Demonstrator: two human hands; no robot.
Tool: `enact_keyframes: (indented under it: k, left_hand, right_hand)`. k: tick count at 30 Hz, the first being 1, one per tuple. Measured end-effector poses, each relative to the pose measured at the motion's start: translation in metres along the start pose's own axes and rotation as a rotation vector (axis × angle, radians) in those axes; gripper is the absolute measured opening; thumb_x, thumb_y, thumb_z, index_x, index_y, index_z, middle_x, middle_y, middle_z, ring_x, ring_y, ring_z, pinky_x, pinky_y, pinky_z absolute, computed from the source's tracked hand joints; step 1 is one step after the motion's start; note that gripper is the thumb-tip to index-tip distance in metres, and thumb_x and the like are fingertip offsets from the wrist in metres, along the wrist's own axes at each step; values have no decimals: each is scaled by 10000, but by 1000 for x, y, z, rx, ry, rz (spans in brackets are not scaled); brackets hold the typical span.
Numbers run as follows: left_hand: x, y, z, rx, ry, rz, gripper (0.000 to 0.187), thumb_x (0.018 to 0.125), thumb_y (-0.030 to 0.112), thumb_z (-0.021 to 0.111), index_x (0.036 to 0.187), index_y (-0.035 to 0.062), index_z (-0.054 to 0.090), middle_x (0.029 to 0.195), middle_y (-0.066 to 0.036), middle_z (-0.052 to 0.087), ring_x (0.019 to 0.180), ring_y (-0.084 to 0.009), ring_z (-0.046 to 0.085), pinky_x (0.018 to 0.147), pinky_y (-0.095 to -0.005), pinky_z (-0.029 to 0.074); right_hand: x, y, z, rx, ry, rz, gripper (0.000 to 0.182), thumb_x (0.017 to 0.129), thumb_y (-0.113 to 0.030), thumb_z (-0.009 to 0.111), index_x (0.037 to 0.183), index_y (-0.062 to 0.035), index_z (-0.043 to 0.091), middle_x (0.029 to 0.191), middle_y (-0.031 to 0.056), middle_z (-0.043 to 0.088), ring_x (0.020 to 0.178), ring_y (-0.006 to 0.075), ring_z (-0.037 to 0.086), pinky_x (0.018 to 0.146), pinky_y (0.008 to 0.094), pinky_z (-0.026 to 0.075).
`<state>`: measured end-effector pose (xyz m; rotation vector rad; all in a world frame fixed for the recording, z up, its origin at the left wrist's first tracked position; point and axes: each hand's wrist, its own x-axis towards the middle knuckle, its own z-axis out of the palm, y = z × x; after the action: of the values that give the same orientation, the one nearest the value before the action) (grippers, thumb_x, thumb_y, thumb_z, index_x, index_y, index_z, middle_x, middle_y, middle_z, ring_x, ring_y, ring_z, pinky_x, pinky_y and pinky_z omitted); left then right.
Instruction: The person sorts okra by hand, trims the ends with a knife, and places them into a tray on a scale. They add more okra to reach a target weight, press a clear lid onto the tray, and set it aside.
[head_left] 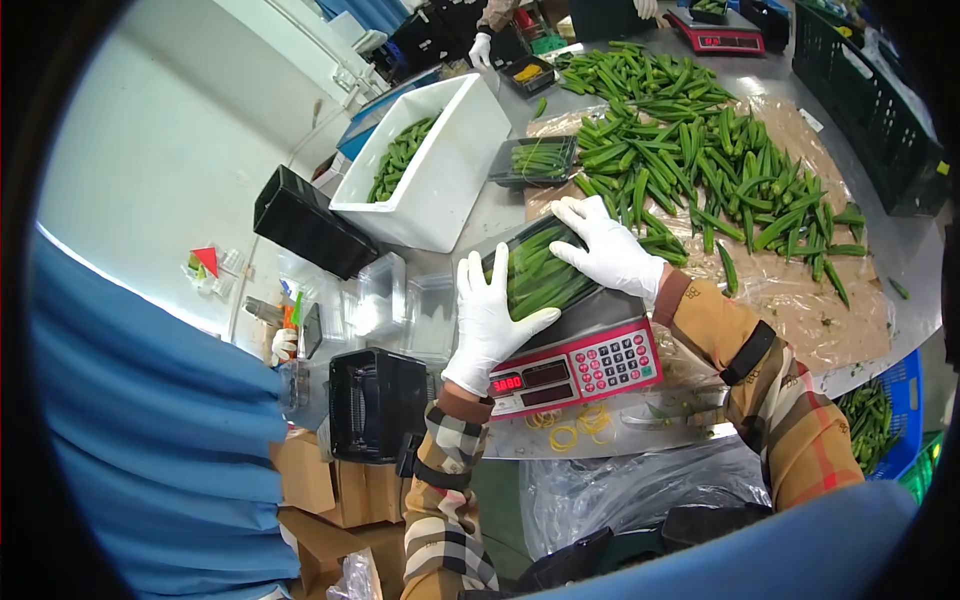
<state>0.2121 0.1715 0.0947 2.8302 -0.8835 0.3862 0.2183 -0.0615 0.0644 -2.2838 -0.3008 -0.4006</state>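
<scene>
A black tray filled with okra (545, 272) rests on the platform of a red digital scale (572, 372), whose red digits are lit. My left hand (488, 312), in a white glove, grips the tray's left side, its thumb lying across the lower okra. From the upper right, my right hand (605, 245), also white-gloved, holds the other side with its fingers over the top ends of the pods. The tray's rims are partly hidden beneath both hands. Just beyond it sits another black tray of okra (540, 158), bound with yellow bands.
Loose okra (700, 150) is heaped on brown sheeting at right. A white foam box (455, 170) holds more okra. Black trays (370, 405), clear containers (380, 295) and yellow rubber bands (565, 437) lie around the scale. Another person's gloved hand (480, 50) is at the far side.
</scene>
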Motion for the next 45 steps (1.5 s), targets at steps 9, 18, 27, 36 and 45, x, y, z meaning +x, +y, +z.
enact_keyframes:
  k: [9, 18, 27, 36, 45]
  left_hand:
    - [-26, -49, 45, -1116, 223, -626, 620, 949, 145, 633, 1460, -33, 331, 1415, -163, 464, 1305, -223, 445, 1115, -360, 341]
    - [-71, 83, -13, -1630, 324, -347, 793, 780, -108, 665, 1458, 20, 274, 1391, -137, 469, 1300, -239, 464, 1126, -375, 353]
    - [-101, 147, -21, -1638, 37, -478, 645, 822, 113, 710, 1392, -1, 432, 1303, -83, 532, 1091, -199, 565, 959, -328, 457]
    - [-94, 229, 19, -1855, 55, -394, 597, 832, 228, 743, 1329, 7, 497, 1197, -90, 595, 1050, -198, 597, 916, -318, 488]
    - [-119, 216, 2, -2161, -409, -523, 577, 859, 296, 760, 1293, -28, 564, 1218, -106, 634, 1099, -165, 590, 942, -286, 466]
  right_hand:
    - [-47, -5, -16, 245, 65, 366, 549, 926, -353, 624, 1318, 14, 509, 1188, 166, 638, 1028, 249, 633, 885, 365, 483]
    - [-125, 4, -51, 1239, 209, 411, 337, 965, -145, 611, 1260, 2, 545, 1143, 54, 633, 1044, 126, 591, 924, 305, 477]
    - [-173, -25, -107, 496, 342, 462, 385, 966, -213, 566, 1302, -27, 593, 1201, 82, 645, 1067, 168, 606, 936, 281, 462]
    - [-193, -45, -144, 287, 368, 384, 345, 980, -227, 555, 1263, -42, 621, 1196, 67, 643, 1077, 165, 592, 952, 288, 454]
    - [-233, 29, -180, 829, 371, 654, 358, 1018, -289, 503, 1205, -20, 648, 1152, 55, 656, 1045, 152, 590, 976, 303, 446]
